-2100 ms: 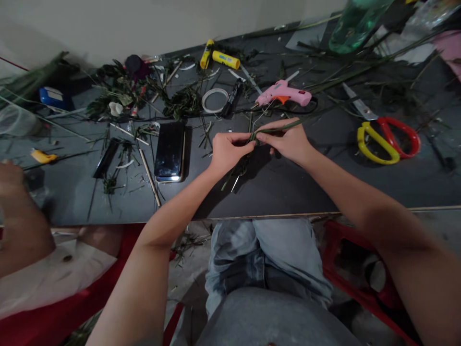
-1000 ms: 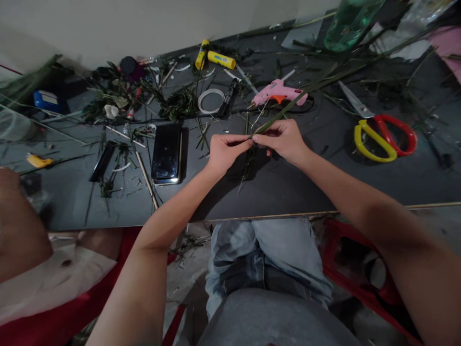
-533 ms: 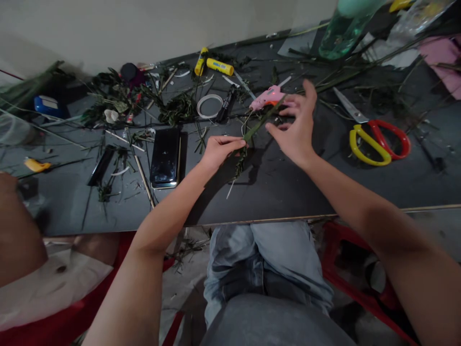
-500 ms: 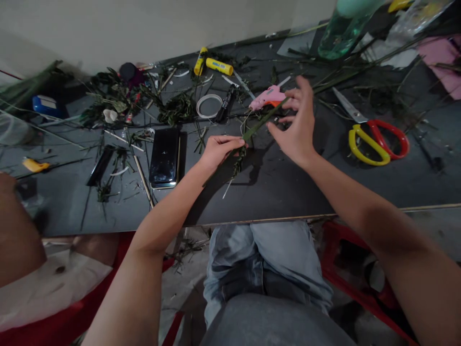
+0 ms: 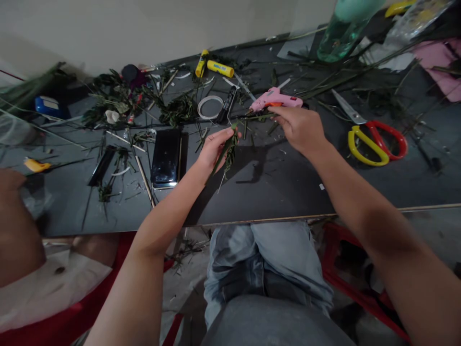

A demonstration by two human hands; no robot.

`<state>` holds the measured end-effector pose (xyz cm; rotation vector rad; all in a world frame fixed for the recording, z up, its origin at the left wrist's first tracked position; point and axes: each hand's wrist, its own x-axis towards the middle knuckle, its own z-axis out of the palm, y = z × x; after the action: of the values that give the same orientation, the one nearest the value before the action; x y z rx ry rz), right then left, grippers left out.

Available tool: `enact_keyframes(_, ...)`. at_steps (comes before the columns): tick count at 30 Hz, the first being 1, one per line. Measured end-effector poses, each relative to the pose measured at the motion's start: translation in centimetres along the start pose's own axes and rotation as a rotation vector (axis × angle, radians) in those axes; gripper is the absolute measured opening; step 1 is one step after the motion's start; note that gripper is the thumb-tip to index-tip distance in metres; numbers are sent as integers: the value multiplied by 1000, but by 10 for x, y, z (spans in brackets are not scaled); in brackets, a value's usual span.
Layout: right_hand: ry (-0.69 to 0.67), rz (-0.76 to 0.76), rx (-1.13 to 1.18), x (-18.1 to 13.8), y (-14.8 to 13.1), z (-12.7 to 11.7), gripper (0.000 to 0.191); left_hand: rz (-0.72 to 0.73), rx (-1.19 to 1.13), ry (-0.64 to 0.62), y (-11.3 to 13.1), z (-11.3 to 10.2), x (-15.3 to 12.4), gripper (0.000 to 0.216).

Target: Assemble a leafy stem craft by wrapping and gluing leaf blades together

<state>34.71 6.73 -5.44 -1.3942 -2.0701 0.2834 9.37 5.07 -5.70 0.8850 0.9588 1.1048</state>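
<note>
My left hand (image 5: 212, 148) is closed in a pinch on a long green leaf strip (image 5: 218, 162). A braided piece of leaf (image 5: 230, 156) hangs beside the strip at the same fingers, with a thin pale end pointing down. My right hand (image 5: 300, 129) is closed, thumb and forefinger pinched on a narrow dark green strip (image 5: 261, 117) that runs toward my left hand. Just behind my right fingers lies a pink glue gun (image 5: 275, 99) with an orange trigger. Whether both hands hold one single strip is hard to make out.
Scissors (image 5: 374, 139) with yellow and red handles lie at right. A phone (image 5: 166, 158), a tape roll (image 5: 210, 107), yellow glue sticks (image 5: 219, 68) and leaf scraps are at left and behind. A green bottle (image 5: 338, 33) stands at the back. Another person's arm (image 5: 18, 216) is far left.
My right hand has come down and closed from spread fingers, baring the glue gun. My left hand has risen slightly, and the strip no longer stretches up to the right.
</note>
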Motion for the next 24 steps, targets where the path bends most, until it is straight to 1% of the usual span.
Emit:
enact_keyframes(2, 33, 13, 90, 1, 0, 2, 37, 38, 33, 14, 0, -2, 0, 24)
enact_keyframes(4, 86, 79, 260, 1, -2, 7, 32, 50, 76, -15, -1, 0, -4, 32)
enact_keyframes(6, 173, 200, 503, 2, -7, 16, 27, 13, 106, -80, -1, 5, -12, 35)
enact_keyframes(8, 238, 342, 768, 2, -15, 25, 29, -43, 125, -141, -2, 12, -20, 34)
enact_keyframes(10, 200, 460, 997, 1, -25, 30, 37, -45, 131, -147, -4, 20, -26, 32)
enact_keyframes(12, 119, 544, 1166, -2, -38, 31, 41, 13, 140, -105, -8, 26, -29, 29)
enact_keyframes(14, 58, 616, 1275, -5, -49, 30, 38, 89, 157, -48, -12, 29, -30, 26)
enact_keyframes(16, 19, 671, 1326, -8, -58, 29, 35, 140, 171, -1, -17, 30, -30, 24)
enact_keyframes(18, -12, 666, 1332, -10, -64, 31, 34, 162, 174, 39, -20, 29, -29, 22)
enact_keyframes(22, -1, 520, 1314, -14, -68, 37, 40, 151, 166, 100, -23, 29, -27, 20)
enact_keyframes(24, 7, 474, 1292, -16, -67, 39, 40, 141, 156, 114, -23, 28, -26, 20)
